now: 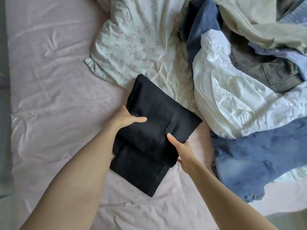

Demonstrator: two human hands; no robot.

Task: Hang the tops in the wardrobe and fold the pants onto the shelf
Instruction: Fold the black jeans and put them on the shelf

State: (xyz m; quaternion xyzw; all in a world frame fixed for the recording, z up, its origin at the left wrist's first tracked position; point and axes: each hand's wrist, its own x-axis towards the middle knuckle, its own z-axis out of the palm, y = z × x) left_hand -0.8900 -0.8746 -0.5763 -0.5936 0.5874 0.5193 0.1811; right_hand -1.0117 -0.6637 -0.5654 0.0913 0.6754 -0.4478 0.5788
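Fingers of both hands are tucked under the folded black pants (154, 130), thumbs pressed on top, so the bundle is gripped from its two sides. Left hand (126, 119) is clamped on the left edge, thumb pointing right across the fabric; right hand (178, 146) is clamped on the right edge, thumb pointing up-left. Both forearms are extended forward and converge on the bundle. Pants are stacked in several layers on the pink sheet (49, 97), far end overlapping the floral top (132, 39). Fabric is judged thick, soft and floppy, moderately heavy; folds could slip unless supported from beneath at both sides. Beyond, to the right, blue jeans (249, 163), a white top (232, 97) and more clothes are piled.
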